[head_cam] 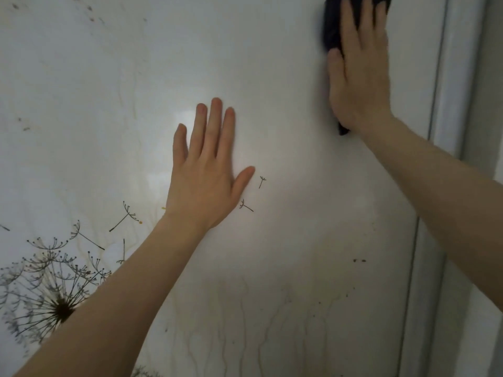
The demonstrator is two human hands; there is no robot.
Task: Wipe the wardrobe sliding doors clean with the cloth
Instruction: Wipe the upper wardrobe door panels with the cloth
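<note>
Sliding door: judged only partly wiped. The dandelion print, low at the left edge, is taken as reference.

- High above the print, top-left corner: dark specks are seen on the panel, so that corner is judged not done.
- Up and right of the print: the left hand is laid flat on the door, fingers straight and slightly spread, thumb out. Nothing is held; bracing is assumed.
- Right of the print, at about its height: drip streaks are seen running down the panel. This zone is judged untouched.
- Far up and right of the print, at the top edge of view: the dark cloth is pressed to the door under the right hand. Its fingers are straight and close together, palm flat over the cloth. One cloth corner is seen below the heel of the hand, and the top is cut off by the view.
- Right of the streaks: two dark spots are not cleared.
- Farthest from the print: the door frame. Whether it is wiped cannot be told.

Around the left hand the panel looks clean. The lower half and top-left are judged left to do.
</note>
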